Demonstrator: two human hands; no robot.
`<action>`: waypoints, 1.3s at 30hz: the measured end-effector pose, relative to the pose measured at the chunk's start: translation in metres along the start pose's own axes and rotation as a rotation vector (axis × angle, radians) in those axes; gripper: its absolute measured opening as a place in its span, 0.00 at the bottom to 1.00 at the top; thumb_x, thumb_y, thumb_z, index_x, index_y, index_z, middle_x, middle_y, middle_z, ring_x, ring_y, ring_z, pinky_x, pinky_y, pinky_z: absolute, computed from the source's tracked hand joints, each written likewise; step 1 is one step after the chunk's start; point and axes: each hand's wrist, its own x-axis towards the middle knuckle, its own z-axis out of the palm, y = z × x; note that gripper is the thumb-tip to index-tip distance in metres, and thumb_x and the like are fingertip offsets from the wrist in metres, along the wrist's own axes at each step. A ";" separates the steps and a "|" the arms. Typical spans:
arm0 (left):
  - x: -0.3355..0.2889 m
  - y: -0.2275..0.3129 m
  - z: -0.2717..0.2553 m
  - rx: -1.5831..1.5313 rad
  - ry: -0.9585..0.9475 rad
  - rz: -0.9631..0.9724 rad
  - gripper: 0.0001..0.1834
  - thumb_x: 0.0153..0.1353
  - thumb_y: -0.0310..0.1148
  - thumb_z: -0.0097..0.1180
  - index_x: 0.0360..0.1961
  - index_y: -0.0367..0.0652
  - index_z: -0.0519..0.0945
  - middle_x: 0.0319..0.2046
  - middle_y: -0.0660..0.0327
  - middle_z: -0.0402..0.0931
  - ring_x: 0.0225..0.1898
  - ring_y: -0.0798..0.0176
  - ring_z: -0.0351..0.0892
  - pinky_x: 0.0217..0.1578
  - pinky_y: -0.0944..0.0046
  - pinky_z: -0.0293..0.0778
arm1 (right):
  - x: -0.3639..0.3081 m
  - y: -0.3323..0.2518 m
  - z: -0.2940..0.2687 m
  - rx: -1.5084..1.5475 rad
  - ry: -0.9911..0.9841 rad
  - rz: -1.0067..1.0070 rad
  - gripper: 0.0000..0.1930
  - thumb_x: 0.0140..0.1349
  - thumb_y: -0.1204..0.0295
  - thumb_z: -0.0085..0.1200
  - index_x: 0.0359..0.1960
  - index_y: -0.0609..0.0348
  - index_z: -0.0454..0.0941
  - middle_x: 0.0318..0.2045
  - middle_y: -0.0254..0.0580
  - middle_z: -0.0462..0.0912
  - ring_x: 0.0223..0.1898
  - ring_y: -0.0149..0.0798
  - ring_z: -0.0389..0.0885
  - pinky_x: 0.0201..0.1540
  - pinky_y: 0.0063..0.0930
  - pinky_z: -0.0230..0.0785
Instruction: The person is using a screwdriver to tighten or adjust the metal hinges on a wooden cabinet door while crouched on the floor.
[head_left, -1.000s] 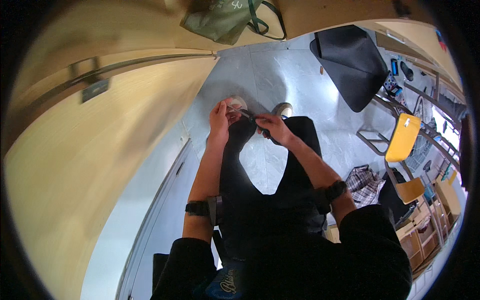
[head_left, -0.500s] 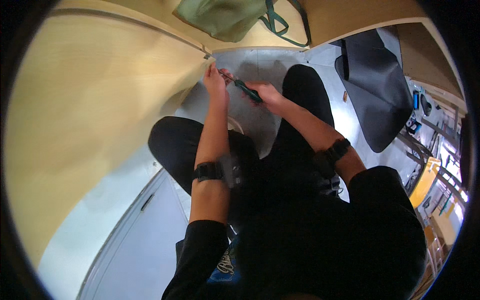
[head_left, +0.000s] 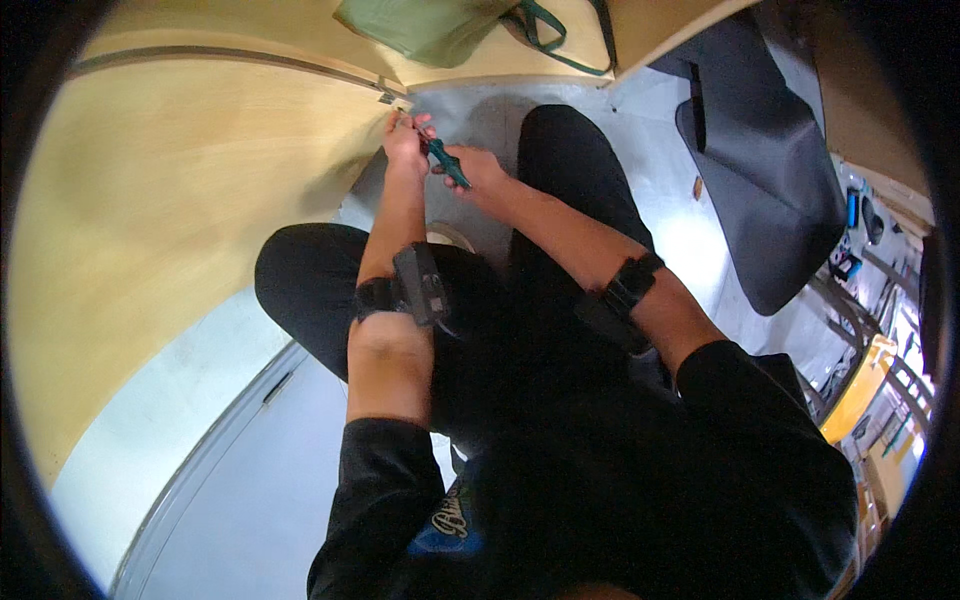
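Note:
A screwdriver with a dark green handle (head_left: 449, 165) is in my right hand (head_left: 480, 170), whose fingers are wrapped round the grip. Its shaft points up and left into my left hand (head_left: 405, 143). That hand is closed around the tip end, with fingers bent beside the shaft; what they pinch is too small to make out. Just beyond the left fingertips is the corner of a pale wood panel (head_left: 220, 150), where a small metal fitting (head_left: 387, 97) sits at the edge. The screwdriver's tip is hidden by the fingers.
A green cloth bag (head_left: 430, 30) with a dark strap (head_left: 560, 50) lies on the wooden surface ahead. My bent knees (head_left: 575, 150) flank the work. A black chair-like shape (head_left: 765, 180) stands to the right on the grey floor. Behind it is a yellow object (head_left: 858, 390).
Both hands and the screwdriver have shifted left and slightly up in the picture, as has the panel corner. The screwdriver now points more steeply upward, and my right hand is closer to my left.

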 end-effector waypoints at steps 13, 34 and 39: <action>0.006 0.008 0.006 0.053 0.022 0.005 0.15 0.63 0.27 0.37 0.50 0.45 0.57 0.21 0.54 0.72 0.15 0.61 0.67 0.16 0.63 0.67 | -0.001 -0.009 0.000 -0.050 -0.037 -0.071 0.13 0.60 0.61 0.45 0.39 0.54 0.75 0.26 0.35 0.78 0.16 0.23 0.65 0.13 0.15 0.54; 0.015 0.004 -0.001 0.003 0.011 0.026 0.19 0.61 0.26 0.39 0.54 0.49 0.56 0.18 0.56 0.69 0.13 0.62 0.66 0.14 0.63 0.64 | 0.012 0.004 0.007 -0.012 0.029 -0.130 0.15 0.57 0.63 0.45 0.37 0.62 0.76 0.21 0.39 0.78 0.12 0.28 0.64 0.10 0.22 0.53; 0.008 0.003 0.006 0.039 0.063 0.016 0.19 0.62 0.27 0.39 0.54 0.50 0.56 0.17 0.57 0.70 0.13 0.62 0.66 0.15 0.63 0.65 | 0.011 0.003 0.004 -0.042 0.057 -0.136 0.15 0.57 0.63 0.45 0.38 0.61 0.76 0.21 0.39 0.78 0.12 0.28 0.65 0.10 0.22 0.54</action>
